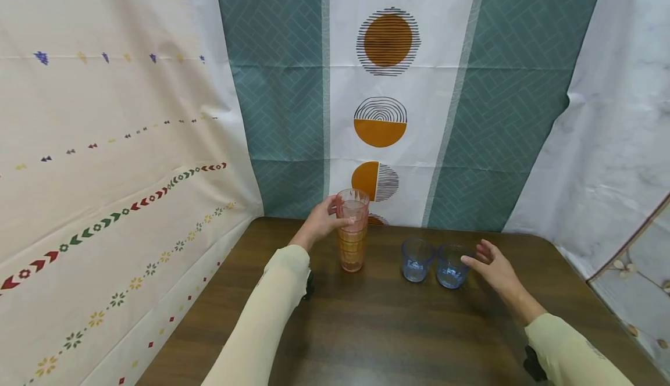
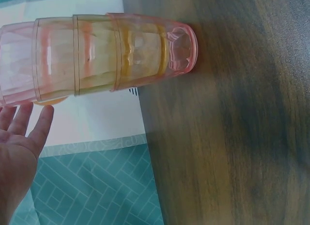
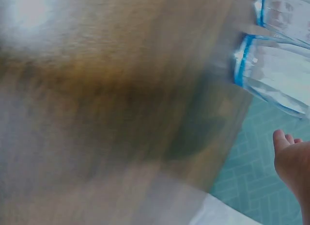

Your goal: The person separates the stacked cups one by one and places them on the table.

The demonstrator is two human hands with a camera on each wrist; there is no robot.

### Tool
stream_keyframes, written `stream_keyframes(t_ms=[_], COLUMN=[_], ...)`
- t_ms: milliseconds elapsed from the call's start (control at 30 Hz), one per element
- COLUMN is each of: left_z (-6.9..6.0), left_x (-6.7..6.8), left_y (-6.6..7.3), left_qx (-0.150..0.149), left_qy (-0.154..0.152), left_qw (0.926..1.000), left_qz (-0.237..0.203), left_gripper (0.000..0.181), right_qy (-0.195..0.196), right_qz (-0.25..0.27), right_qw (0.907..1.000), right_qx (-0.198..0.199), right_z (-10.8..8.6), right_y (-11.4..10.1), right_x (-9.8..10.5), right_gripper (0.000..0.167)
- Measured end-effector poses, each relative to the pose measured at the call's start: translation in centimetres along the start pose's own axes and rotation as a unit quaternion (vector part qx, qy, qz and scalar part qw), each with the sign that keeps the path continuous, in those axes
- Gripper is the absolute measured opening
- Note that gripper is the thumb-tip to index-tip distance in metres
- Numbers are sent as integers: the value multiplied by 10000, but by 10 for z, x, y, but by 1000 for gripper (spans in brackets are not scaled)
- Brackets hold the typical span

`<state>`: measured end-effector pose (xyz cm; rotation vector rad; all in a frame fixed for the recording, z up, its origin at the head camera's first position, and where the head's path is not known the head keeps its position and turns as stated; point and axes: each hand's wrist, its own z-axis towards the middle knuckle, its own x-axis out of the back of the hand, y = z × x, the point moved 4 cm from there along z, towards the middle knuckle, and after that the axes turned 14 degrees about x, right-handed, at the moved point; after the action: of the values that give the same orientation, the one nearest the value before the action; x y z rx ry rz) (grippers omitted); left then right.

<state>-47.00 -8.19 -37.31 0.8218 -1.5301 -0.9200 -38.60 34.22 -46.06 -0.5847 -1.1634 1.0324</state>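
Observation:
A tall stack of nested pink and amber glasses (image 1: pixel 352 243) stands upright on the table, also seen sideways as the glass stack (image 2: pixel 99 55) in the left wrist view. My left hand (image 1: pixel 323 220) is beside the top of the stack, its thumb in front of the upper pink glass. In the left wrist view its fingers (image 2: pixel 41 125) look extended at the stack's edge, not wrapped round it. Two blue glasses stand upright to the right, the left one (image 1: pixel 416 261) close beside the right one (image 1: pixel 452 270). My right hand (image 1: pixel 493 267) is spread just right of the nearer blue glass (image 3: pixel 273 72), holding nothing.
The brown wooden table (image 1: pixel 377 328) extends in front of the glasses. Behind it hangs a green and white patterned cloth (image 1: pixel 282 113), close to the stack. Cream cloth (image 1: pixel 131 200) covers the left side and marbled cloth (image 1: pixel 617 142) the right.

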Motion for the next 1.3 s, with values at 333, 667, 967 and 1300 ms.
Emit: stream_keyframes(t_ms=[333, 667, 967, 1300], left_z=[0, 2, 6, 7], left_x=[1, 2, 0, -3], left_y=[-2, -4, -4, -15], left_qx=[128, 75, -38, -46], left_qy=[5, -5, -77, -250], left_qw=[9999, 9999, 10000, 9997], left_qz=[-57, -134, -32, -50], left_gripper=[86, 88, 83, 75], right_qy=[102, 88, 118, 65], right_qz=[2, 14, 328, 681], right_qw=[9998, 9993, 9979, 9952], right_qx=[183, 362, 555, 705], right_z=[17, 34, 45, 58], right_y=[-21, -45, -65, -89], right_x=[7, -2, -17, -40], right_gripper=[95, 92, 92, 90])
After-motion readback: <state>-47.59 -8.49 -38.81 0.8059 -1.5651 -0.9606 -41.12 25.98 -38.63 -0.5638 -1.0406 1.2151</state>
